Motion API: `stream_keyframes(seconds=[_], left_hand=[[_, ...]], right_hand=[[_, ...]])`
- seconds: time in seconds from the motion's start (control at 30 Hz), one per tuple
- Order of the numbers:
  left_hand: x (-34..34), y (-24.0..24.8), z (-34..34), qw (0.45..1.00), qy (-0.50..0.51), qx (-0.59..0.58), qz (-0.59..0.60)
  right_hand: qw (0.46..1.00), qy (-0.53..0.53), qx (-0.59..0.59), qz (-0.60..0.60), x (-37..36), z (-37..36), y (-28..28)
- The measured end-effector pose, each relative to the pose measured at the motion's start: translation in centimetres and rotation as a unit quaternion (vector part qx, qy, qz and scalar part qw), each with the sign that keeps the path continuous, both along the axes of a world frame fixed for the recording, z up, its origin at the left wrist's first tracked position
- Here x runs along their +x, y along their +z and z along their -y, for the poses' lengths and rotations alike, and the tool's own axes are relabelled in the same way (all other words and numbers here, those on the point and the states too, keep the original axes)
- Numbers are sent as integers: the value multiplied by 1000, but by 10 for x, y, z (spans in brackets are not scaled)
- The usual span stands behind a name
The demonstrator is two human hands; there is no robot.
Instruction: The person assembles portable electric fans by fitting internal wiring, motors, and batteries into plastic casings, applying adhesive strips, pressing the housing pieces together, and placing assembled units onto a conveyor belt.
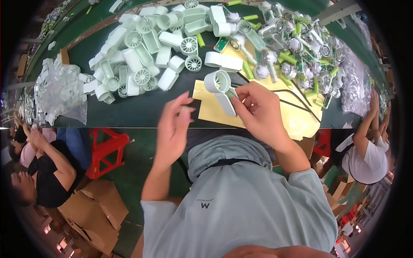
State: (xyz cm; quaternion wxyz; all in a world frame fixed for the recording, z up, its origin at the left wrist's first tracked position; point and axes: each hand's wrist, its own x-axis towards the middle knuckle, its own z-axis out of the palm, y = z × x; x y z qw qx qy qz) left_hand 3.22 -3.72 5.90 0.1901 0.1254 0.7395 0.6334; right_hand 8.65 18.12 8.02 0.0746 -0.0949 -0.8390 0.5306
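My right hand [260, 112] is closed on a pale green plastic fan housing [224, 99], pinching its handle between thumb and fingers. The housing's round, spoked head points away from me, above a yellow sheet [208, 112] on the table. To the left, my left hand [174, 122] is raised over the table's near edge, slightly smeared by motion. Its fingers are bent but apart, and nothing shows in them. Just past the held housing, another pale green housing [223, 62] lies by the sheet's far edge.
A heap of pale green housings [142, 56] spreads across the back left. At the back right lie motors, wires, circuit boards and green battery cells [287, 58]. Clear plastic bags [355, 81] flank both heaps. Black strips [297, 105] cross the yellow sheet. Co-workers sit on both sides.
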Motion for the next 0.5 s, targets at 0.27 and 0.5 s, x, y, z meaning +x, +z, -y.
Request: stream_keyframes(seconds=[0.27, 0.5], left_hand=[[-3, -36, -3, 919, 299, 259, -8], [135, -195, 269, 917, 213, -324, -99]], right_hand=[[999, -18, -33, -10, 8, -7, 0], [999, 8, -33, -42, -6, -12, 9]])
